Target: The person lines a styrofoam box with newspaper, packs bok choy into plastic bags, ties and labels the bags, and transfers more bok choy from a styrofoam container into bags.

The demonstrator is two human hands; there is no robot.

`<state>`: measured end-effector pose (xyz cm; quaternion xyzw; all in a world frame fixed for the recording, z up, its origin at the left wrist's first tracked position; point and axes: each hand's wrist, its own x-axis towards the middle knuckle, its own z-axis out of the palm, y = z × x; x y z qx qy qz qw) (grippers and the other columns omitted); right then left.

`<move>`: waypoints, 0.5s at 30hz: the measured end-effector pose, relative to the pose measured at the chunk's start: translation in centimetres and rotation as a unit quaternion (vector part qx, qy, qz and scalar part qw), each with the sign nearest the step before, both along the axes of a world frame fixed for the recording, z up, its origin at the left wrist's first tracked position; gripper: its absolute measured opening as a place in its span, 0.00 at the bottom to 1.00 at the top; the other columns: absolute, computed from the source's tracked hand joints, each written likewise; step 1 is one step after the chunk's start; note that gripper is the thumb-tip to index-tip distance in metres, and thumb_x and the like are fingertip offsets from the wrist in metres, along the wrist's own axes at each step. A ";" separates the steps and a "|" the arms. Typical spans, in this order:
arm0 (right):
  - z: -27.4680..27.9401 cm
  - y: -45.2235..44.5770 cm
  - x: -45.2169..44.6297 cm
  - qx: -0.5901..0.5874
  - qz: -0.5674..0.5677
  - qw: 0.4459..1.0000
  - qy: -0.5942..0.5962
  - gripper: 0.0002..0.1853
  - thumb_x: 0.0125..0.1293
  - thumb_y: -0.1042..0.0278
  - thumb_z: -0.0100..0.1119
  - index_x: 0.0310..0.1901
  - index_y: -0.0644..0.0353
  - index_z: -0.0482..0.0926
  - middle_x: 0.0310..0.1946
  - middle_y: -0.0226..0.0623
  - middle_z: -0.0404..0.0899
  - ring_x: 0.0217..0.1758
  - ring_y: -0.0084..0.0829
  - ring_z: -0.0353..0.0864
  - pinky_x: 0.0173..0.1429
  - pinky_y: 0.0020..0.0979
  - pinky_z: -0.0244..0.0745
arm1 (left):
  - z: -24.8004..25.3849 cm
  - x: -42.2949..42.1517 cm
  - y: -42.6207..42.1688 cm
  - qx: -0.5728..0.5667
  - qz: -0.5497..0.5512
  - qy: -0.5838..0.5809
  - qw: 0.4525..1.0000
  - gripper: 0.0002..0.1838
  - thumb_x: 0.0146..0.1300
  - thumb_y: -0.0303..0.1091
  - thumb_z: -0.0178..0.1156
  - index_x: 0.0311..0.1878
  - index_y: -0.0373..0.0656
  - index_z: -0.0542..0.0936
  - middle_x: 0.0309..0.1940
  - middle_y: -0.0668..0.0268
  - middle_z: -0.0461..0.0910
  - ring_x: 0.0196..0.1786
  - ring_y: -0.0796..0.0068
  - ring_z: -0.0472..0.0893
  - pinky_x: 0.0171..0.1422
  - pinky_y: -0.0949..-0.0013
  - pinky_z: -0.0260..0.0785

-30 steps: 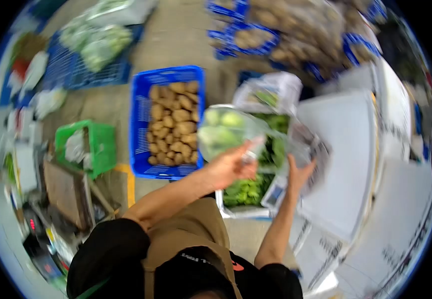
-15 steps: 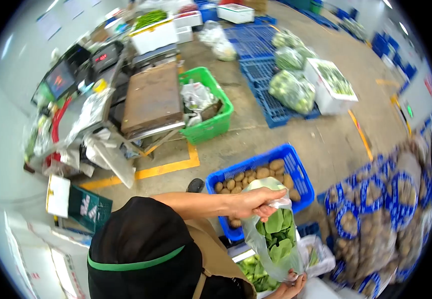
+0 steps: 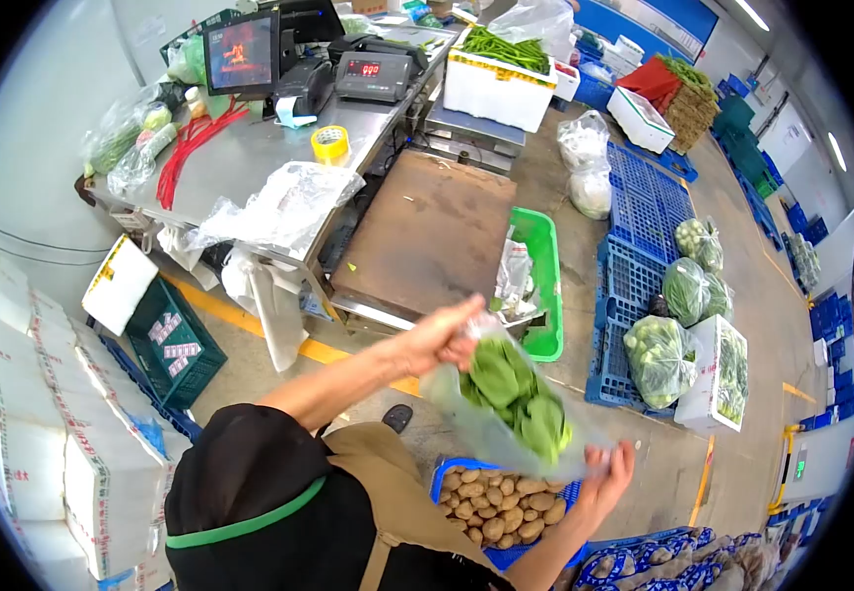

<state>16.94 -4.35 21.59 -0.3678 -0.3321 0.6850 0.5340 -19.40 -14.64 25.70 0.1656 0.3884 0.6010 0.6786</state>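
A clear plastic bag of leafy greens (image 3: 511,389) is stretched between my two hands, tilted down to the right. My left hand (image 3: 439,338) is closed on its upper end. Closed on the lower right corner is my right hand (image 3: 608,479); the plastic there is blurred. Broad green leaves show through the bag's middle. Below the bag stands a blue crate (image 3: 437,477) with several potatoes (image 3: 501,507) in it. A brown-topped platform (image 3: 427,236) lies just beyond my left hand.
A steel table (image 3: 260,177) carries a screen, a scale display (image 3: 373,74) and yellow tape (image 3: 329,145). Beside the platform is a green crate (image 3: 545,286). Blue pallets (image 3: 616,325) hold bagged vegetables at right. Potato sacks (image 3: 663,561) lie at the lower right; white boxes (image 3: 43,424) stack at left.
The view has turned toward the steel table. Both hands have lifted the bag of greens off from over the crates toward the platform, and the bag now lies more level.
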 end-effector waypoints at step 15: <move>-5.3 19.0 -40.3 0.088 0.349 0.933 0.008 0.13 0.59 0.79 0.58 0.47 0.65 0.75 0.29 0.32 0.76 0.31 0.28 0.79 0.40 0.30 0.76 | -10.8 -26.8 4.3 0.022 0.300 0.010 0.953 0.20 0.68 0.55 0.49 0.40 0.46 0.73 0.21 0.66 0.73 0.22 0.75 0.71 0.32 0.70 0.66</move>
